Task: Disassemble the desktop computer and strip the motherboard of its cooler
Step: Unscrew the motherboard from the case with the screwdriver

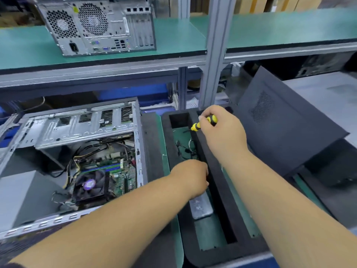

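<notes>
An open desktop case (81, 122) lies on its side at the left. Inside it I see the green motherboard (116, 169) and a black cooler fan (89, 185) with a purple label. My right hand (222, 132) grips a yellow and black screwdriver (204, 122) over the far end of a black foam tray (214, 171). My left hand (191, 176) reaches down into that tray with its fingers curled and hidden, just above a grey metal block (201, 206). Whether it holds anything is hidden.
A dark side panel (286, 120) leans at the right of the tray. Loose wires (185, 149) lie in the tray's middle. A second computer tower (96, 26) stands on the green shelf above. A grey post (214, 55) rises behind the tray.
</notes>
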